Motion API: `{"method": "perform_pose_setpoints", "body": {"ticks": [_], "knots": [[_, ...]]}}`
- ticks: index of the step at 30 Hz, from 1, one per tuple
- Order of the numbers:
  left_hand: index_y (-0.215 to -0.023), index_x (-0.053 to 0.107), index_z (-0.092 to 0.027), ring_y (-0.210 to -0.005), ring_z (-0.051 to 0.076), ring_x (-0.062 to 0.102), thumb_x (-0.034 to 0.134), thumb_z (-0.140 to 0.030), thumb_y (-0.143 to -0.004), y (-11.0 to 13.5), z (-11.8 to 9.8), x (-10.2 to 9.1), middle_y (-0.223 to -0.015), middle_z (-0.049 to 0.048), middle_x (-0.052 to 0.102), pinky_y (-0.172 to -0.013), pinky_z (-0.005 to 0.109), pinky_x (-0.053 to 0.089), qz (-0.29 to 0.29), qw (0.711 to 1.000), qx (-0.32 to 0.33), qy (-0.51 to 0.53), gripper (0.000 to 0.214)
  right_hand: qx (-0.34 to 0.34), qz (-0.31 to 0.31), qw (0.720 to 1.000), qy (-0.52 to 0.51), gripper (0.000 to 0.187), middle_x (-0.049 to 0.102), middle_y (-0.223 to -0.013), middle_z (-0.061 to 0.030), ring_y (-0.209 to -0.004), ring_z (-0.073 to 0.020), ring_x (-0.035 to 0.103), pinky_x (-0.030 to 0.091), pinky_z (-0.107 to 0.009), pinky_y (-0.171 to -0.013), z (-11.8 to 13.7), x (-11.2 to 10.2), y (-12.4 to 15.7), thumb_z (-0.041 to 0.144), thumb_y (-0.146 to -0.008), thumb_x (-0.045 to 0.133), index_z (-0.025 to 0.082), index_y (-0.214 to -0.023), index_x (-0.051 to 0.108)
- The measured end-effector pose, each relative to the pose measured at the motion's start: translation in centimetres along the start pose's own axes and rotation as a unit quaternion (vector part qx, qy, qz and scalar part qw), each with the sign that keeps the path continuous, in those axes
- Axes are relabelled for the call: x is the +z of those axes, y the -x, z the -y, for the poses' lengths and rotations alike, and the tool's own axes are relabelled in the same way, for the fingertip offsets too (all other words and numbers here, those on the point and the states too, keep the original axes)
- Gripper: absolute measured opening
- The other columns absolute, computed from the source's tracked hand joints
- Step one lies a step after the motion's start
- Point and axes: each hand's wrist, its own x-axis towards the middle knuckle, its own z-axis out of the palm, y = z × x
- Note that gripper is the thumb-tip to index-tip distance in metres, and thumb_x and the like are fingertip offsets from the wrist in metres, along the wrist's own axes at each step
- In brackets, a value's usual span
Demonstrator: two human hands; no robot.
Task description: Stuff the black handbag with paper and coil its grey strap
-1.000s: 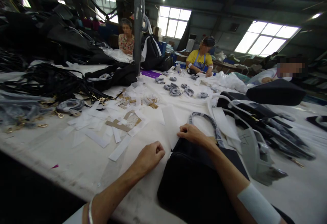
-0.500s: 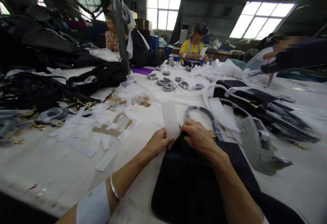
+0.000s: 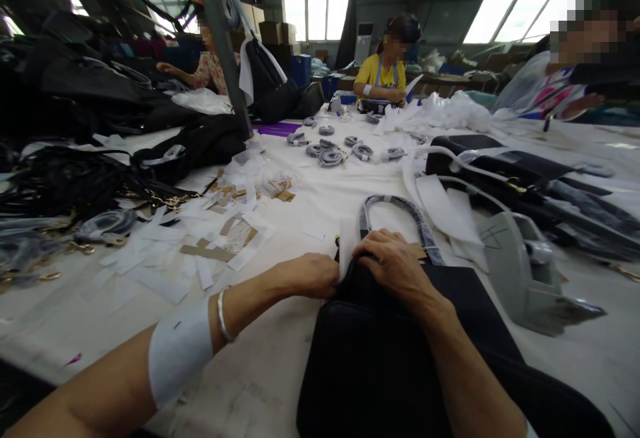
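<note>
A black handbag (image 3: pixel 370 371) lies on the table in front of me, its wrapped handle (image 3: pixel 395 203) arching up at the far side. My right hand (image 3: pixel 387 261) is closed over the bag's top edge, fingers curled round the black material. At the bag's left corner my left hand (image 3: pixel 317 275) is closed in a fist; what its fingers pinch is hidden. Between the two hands a white strip (image 3: pixel 349 241) stands up out of the bag's opening. A small dark and gold-coloured piece (image 3: pixel 337 245) sticks up just past my left fist.
Loose white strips (image 3: pixel 160 281) and brown card pieces (image 3: pixel 210 251) lie on the left. Coiled wrapped straps (image 3: pixel 331 157) sit farther back. Black bags (image 3: pixel 505 171) and a grey tape dispenser-like object (image 3: pixel 520 271) are on the right. A metal post (image 3: pixel 225 51) rises at left. Co-workers sit beyond.
My left hand has turned into a fist against the bag's corner. The white strip has shifted right and now stands narrower, lower in the bag's opening. My right hand stays on the bag.
</note>
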Motion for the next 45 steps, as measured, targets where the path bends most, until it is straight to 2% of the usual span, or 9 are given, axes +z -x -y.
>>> {"method": "perform_pose_setpoints", "body": {"ticks": [2,7,12,18,23,27,31,39,45], "knots": [[-0.078,0.066,-0.015,-0.072,0.022,0.064,0.059,-0.025,-0.073,0.1,0.1,-0.2,-0.081,0.0093,0.069,-0.063,0.029,0.048,-0.034,0.999,-0.013,0.012,0.013,0.009,-0.001,1.000,-0.004,0.016,0.066,-0.092,-0.0022,-0.094,-0.0215,0.054,0.036,-0.036,-0.085,-0.2,0.2,-0.1,0.015,-0.086,0.059,0.026,-0.091,0.071],[-0.054,0.058,-0.016,-0.051,0.015,0.058,0.049,-0.025,-0.079,0.5,1.0,-1.3,-0.051,0.0022,0.059,-0.053,0.024,0.045,0.130,0.967,-0.041,0.215,0.028,0.001,-0.032,0.999,-0.015,0.013,0.068,-0.093,-0.0026,-0.093,-0.0227,0.055,0.037,-0.036,-0.085,-0.4,0.8,-0.1,0.018,-0.089,0.058,0.025,-0.092,0.069],[-0.043,0.052,-0.018,-0.040,0.010,0.040,0.061,-0.019,-0.069,-0.1,1.4,-1.6,-0.039,-0.0037,0.044,-0.047,0.023,0.036,0.029,0.987,-0.011,0.155,0.028,-0.021,-0.071,0.997,-0.002,0.013,0.069,-0.093,-0.0036,-0.092,-0.0229,0.055,0.036,-0.037,-0.084,-0.2,0.9,0.1,0.021,-0.092,0.055,0.024,-0.095,0.067],[-0.033,0.047,-0.020,-0.036,0.011,0.039,0.061,-0.010,-0.058,-1.3,0.6,-0.8,-0.032,-0.0034,0.044,-0.040,0.024,0.030,0.214,0.962,0.036,0.169,0.030,-0.037,-0.055,0.998,-0.016,0.011,0.070,-0.090,-0.0017,-0.090,-0.0221,0.056,0.035,-0.038,-0.082,0.0,1.4,0.1,0.022,-0.092,0.058,0.026,-0.092,0.068],[-0.057,0.061,-0.018,-0.049,0.018,0.054,0.064,-0.018,-0.063,-0.1,0.3,0.6,-0.050,0.0024,0.056,-0.048,0.028,0.039,0.056,0.996,-0.045,0.056,0.007,-0.006,-0.054,0.998,-0.039,0.012,0.070,-0.091,-0.0029,-0.091,-0.0229,0.058,0.042,-0.038,-0.084,-1.1,2.5,-0.3,0.022,-0.089,0.059,0.026,-0.093,0.070],[-0.106,0.057,-0.015,-0.071,0.024,0.062,0.063,-0.036,-0.077,2.6,0.1,3.3,-0.080,0.0070,0.065,-0.064,0.032,0.046,-0.113,0.984,-0.109,0.081,0.037,0.008,-0.074,0.997,-0.027,0.019,0.068,-0.102,-0.0064,-0.100,-0.0264,0.059,0.045,-0.043,-0.089,-0.2,1.9,-0.5,0.024,-0.088,0.059,0.024,-0.105,0.066],[-0.104,0.054,-0.019,-0.081,0.018,0.061,0.042,-0.017,-0.089,4.5,-0.1,5.8,-0.095,0.0047,0.061,-0.075,0.027,0.047,-0.186,0.976,-0.036,0.108,0.020,0.015,-0.061,0.998,-0.015,0.027,0.066,-0.111,-0.0068,-0.105,-0.0267,0.060,0.047,-0.043,-0.091,4.0,-0.7,0.7,0.033,-0.089,0.059,0.025,-0.115,0.062],[-0.113,0.058,-0.018,-0.102,0.019,0.055,0.059,-0.021,-0.078,6.6,1.2,4.5,-0.108,0.0052,0.057,-0.094,0.028,0.044,-0.141,0.968,0.110,0.177,0.035,-0.106,-0.054,0.993,-0.001,0.038,0.064,-0.122,-0.0055,-0.119,-0.0272,0.054,0.046,-0.044,-0.099,11.7,-2.5,8.9,0.028,-0.086,0.066,0.030,-0.123,0.059],[-0.112,0.056,-0.014,-0.101,0.026,0.054,0.072,-0.040,-0.067,7.1,-0.1,4.3,-0.109,0.0100,0.055,-0.090,0.035,0.046,-0.092,0.987,0.103,0.081,0.054,0.067,-0.149,0.984,0.076,0.037,0.060,-0.127,-0.0088,-0.117,-0.0278,0.055,0.044,-0.046,-0.098,8.9,-0.7,12.1,0.038,-0.092,0.055,0.024,-0.127,0.055]]}}
